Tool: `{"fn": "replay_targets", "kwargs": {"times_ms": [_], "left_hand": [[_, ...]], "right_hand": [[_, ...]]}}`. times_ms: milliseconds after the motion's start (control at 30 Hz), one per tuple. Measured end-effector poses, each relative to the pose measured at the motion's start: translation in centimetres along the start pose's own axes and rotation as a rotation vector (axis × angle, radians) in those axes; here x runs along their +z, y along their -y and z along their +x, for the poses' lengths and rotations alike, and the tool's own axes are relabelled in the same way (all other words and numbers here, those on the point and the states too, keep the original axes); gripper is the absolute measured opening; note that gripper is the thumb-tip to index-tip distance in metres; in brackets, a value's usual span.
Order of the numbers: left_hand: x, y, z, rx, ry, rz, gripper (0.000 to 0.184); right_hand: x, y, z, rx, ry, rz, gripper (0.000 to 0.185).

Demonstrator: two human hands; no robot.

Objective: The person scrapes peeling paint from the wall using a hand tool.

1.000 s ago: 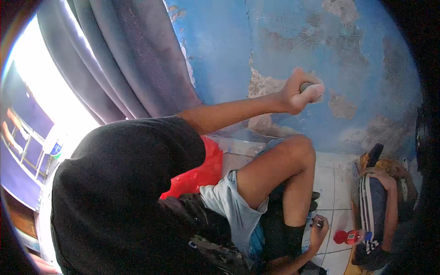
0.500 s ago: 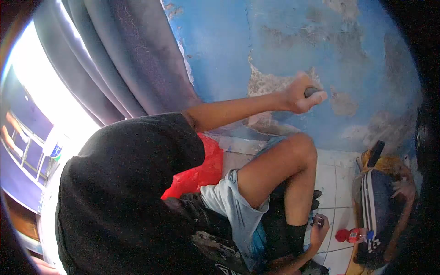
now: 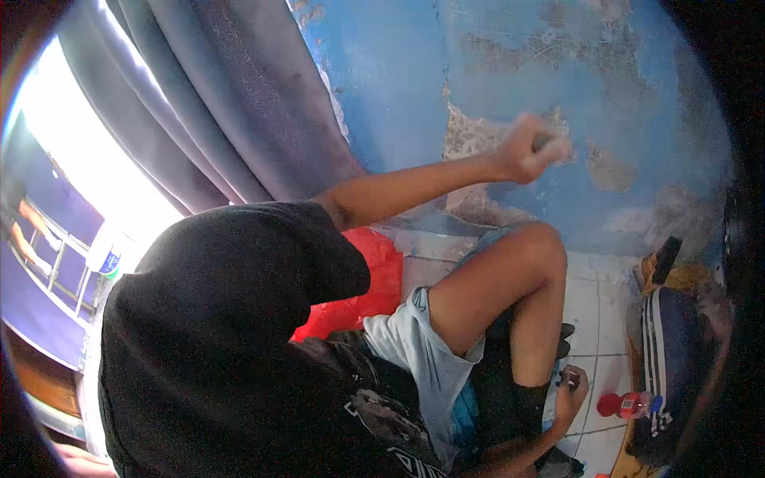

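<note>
At the scraped, peeling blue wall [image 3: 526, 64], my left hand [image 3: 526, 151] is raised on an outstretched arm. Its fingers curl round a small dark object [image 3: 543, 142], blurred, whose kind I cannot tell. Bare grey plaster [image 3: 470, 135] shows beside the hand. Low by my shin, my right hand [image 3: 570, 398] has its fingers bent in; something dark shows among them, too small to name. To its right a clear plastic bottle with a red label [image 3: 633, 405] lies on the white tiled floor [image 3: 582, 311]. My bent knee [image 3: 546, 243] rises between the two hands.
Grey curtains [image 3: 239, 88] hang beside the bright opening. A red plastic sheet or bag [image 3: 374, 275] lies behind my leg. At the right are a dark cloth with white stripes [image 3: 677, 350] and a dark long object [image 3: 668, 259]. Another person's legs [image 3: 36, 231] show at far left.
The view has shifted slightly, so most things sit further right. My left hand stays by the wall, still blurred and gripping the dark object. My right hand keeps its place by my shin.
</note>
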State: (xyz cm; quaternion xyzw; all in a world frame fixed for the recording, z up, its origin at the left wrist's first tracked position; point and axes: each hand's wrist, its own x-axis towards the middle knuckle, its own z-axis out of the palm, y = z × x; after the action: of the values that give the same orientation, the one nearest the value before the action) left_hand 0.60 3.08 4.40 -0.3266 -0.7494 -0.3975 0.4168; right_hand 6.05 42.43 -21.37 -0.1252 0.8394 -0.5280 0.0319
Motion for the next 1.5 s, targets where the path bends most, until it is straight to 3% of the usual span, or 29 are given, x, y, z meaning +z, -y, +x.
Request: {"fn": "replay_targets", "kwargs": {"times_ms": [67,167,233,367,567,633,767,833,933,967,1033,1100,1167,1233,1300,1333,1467,1500], "left_hand": [[0.4,-0.4,0.5,0.121,-0.031,0.162,0.039],[0.6,-1.1,1.4,0.182,-0.073,0.114,0.039],[-0.1,-1.8,1.7,-0.128,-0.052,-0.125,0.038],[0.5,0.2,0.5,0.099,0.055,0.094,0.038],[-0.4,-1.2,-0.1,-0.164,-0.062,-0.176,0.039],[-0.7,-0.8,-0.4,-0.021,0.05,0.119,0.04],[-0.5,-0.8,0.0,0.166,-0.09,0.203,0.038],[-1.7,-0.3,-0.1,-0.233,-0.069,-0.066,0.04],[-1.3,0.7,-1.4,-0.388,0.052,0.048,0.043],[-1.2,0.5,-1.1,-0.38,0.052,0.032,0.043],[-1.3,0.0,-1.5,-0.01,-0.026,0.041,0.044],[-1.6,-0.1,-1.4,-0.028,-0.013,-0.02,0.041],[-2.0,0.8,-2.3,-0.038,-0.008,-0.07,0.039],[-1.1,2.8,-3.1,-0.261,0.039,0.033,0.037],[-1.7,0.3,-1.3,-0.119,-0.019,-0.043,0.037],[-2.0,-0.5,-0.9,0.005,-0.072,-0.09,0.037],[-1.8,1.4,-1.4,-0.013,-0.147,-0.027,0.04],[-1.6,2.3,-2.1,-0.18,-0.081,-0.06,0.039]], "right_hand": [[0.1,-1.1,0.2,-0.001,-0.001,-0.021,0.016],[-0.1,-1.6,-0.1,0.003,0.002,-0.037,0.016],[-0.2,-0.4,-0.4,0.057,0.005,-0.012,0.016],[0.0,-0.8,0.2,0.054,0.003,-0.008,0.017],[-0.3,-0.6,-0.3,0.026,-0.022,-0.002,0.018],[-0.3,-1.2,0.1,-0.022,-0.002,0.023,0.019],[-0.3,-1.7,-0.3,0.066,-0.016,-0.002,0.014],[-0.1,-1.3,-0.1,-0.067,-0.039,0.017,0.016],[0.1,-1.1,0.4,-0.006,-0.067,-0.045,0.012],[-0.4,-0.9,0.7,-0.003,-0.082,-0.053,0.012],[-0.3,-1.2,-0.5,0.033,0.0,-0.045,0.012],[0.0,-2.2,-0.3,-0.065,-0.017,-0.118,0.013],[0.0,-0.2,-0.2,0.085,-0.045,-0.065,0.016],[0.1,0.0,0.7,0.145,-0.037,-0.018,0.015],[0.2,-3.6,-0.2,-0.117,-0.056,-0.142,0.01],[0.0,-3.3,-0.6,-0.023,-0.023,-0.14,0.01],[0.3,-0.6,-0.1,0.038,-0.024,-0.002,0.01],[0.5,-0.5,-0.1,0.052,-0.034,-0.02,0.01]]}}
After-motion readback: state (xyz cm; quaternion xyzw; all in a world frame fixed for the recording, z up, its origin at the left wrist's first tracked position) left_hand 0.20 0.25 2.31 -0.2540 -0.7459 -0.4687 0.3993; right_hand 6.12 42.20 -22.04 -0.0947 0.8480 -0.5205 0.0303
